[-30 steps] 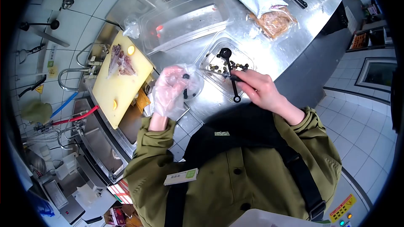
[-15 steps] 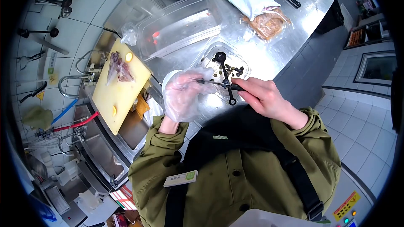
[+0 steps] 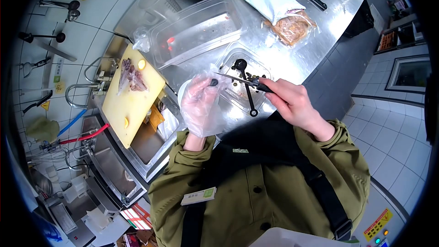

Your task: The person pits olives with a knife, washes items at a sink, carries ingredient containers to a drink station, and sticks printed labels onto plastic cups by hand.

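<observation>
My left hand [image 3: 199, 107], in a loose clear plastic glove, pinches a small dark round piece [image 3: 214, 82], perhaps an olive, between its fingertips. My right hand [image 3: 292, 103] is bare and closed round the black handle of a small knife [image 3: 237, 79]. The blade points left, its tip close to the gloved fingers. Below the knife, a long black measuring spoon [image 3: 249, 99] lies across a shallow clear container [image 3: 267, 66]. Several small dark green and black pieces [image 3: 234, 83] are in that container. A white round rim [image 3: 182, 89] shows partly behind my left hand.
A large clear tub [image 3: 196, 18] stands behind on the steel counter. On the left, a yellow cutting board [image 3: 132, 110] spans the sink with bagged purplish food and lemon pieces. A white bag [image 3: 270, 0], a packed brown food [image 3: 292, 29] and another knife [image 3: 315, 0] lie at the back right.
My left hand has turned and now shows the dark piece at its fingertips. The knife has drawn back a little from the glove and tilted, its tip now higher.
</observation>
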